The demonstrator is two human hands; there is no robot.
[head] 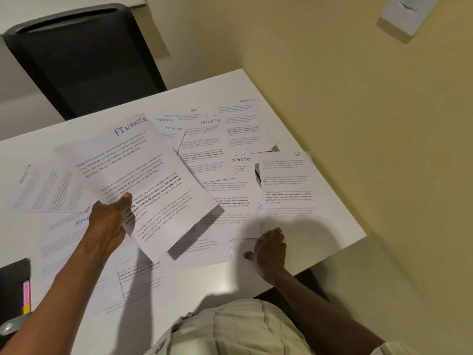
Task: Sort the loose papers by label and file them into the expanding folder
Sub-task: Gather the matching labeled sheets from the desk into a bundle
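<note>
My left hand grips a sheet headed FINANCE by its lower left edge and holds it lifted above the table. Under and around it lie several loose papers: SPORTS sheets, an ADMIN sheet, HR sheets and more at the left. My right hand rests flat with fingers spread on papers near the table's front right edge. A dark object with pink and yellow tabs at the left edge may be the expanding folder.
The white table ends at the right near a yellow wall. A black chair stands behind the table's far left. A grey object shows at the lower left edge. A white switch plate is on the wall.
</note>
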